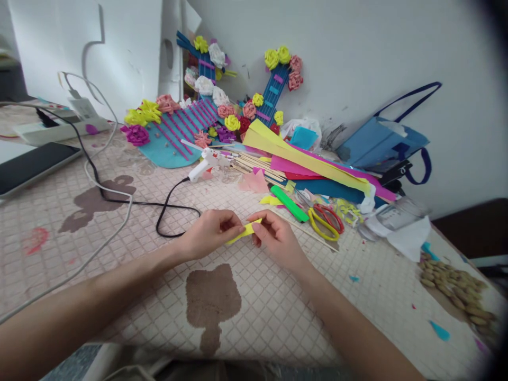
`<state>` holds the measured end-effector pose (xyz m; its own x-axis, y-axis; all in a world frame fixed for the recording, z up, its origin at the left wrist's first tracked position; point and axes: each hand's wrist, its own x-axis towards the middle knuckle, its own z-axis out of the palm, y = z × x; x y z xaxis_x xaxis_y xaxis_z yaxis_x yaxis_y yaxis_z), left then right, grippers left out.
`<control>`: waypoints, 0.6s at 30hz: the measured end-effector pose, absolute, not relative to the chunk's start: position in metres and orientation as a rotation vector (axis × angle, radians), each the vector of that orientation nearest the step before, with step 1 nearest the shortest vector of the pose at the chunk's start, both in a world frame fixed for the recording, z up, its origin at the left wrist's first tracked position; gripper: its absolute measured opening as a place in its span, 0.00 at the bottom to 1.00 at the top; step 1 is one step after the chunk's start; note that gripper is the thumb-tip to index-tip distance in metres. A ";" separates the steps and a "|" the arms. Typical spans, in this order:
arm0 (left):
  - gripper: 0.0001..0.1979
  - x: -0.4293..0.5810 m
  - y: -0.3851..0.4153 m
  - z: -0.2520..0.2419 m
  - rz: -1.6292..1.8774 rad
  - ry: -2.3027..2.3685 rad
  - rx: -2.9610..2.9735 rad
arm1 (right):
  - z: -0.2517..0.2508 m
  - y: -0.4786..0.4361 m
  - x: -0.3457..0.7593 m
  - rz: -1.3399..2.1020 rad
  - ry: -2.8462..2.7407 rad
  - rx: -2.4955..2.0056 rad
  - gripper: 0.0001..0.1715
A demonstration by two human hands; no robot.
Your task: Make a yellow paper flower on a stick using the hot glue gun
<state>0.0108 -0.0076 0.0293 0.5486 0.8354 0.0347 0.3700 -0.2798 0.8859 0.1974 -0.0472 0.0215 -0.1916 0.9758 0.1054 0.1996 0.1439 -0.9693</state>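
Our bare forearms (119, 281) reach over the diamond-patterned table (273, 317); left hand (212, 231) and right hand (278, 238) both pinch a thin, flat yellow strip (248, 230) mid-view, its long axis running eight to two o'clock. From it, a white plastic glue gun (201, 168) lies at eleven.

1. A yellow strip (248, 229) is pinched at its two ends by the fingers of the left hand (212, 231) and the right hand (280, 238), over the patterned table (273, 323).
2. Beyond the left hand, a white glue gun (200, 168) is laid down, its black cord (162, 205) looped nearby.
3. Near the right hand, a bright green tool (289, 203) is set beside yellow-handled scissors (313, 224).
4. Behind these, wooden sticks (257, 165) and yellow paper (305, 156) are spread.
5. Farther back, a blue guitar-shaped piece (170, 143) is trimmed with flowers.
6. At far right, brownish pods (456, 288) are heaped.
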 end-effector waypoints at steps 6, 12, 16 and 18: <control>0.13 0.011 -0.009 0.022 0.630 0.903 1.961 | 0.019 -0.044 0.197 1.122 -1.476 -1.191 0.10; 0.10 0.012 -0.008 0.016 0.623 0.966 1.993 | 0.017 -0.044 0.196 1.140 -1.485 -1.194 0.11; 0.15 0.011 -0.004 0.021 0.573 0.864 1.856 | 0.015 -0.042 0.199 1.118 -1.484 -1.195 0.11; 0.16 0.011 -0.003 0.023 0.568 0.874 1.845 | 0.015 -0.042 0.200 1.116 -1.484 -1.198 0.11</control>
<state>0.0107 -0.0028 0.0227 0.6317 0.7752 0.0031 0.3175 -0.2624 0.9112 0.1995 -0.0416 0.0152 -0.1270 0.9867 0.1017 0.1758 0.1233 -0.9767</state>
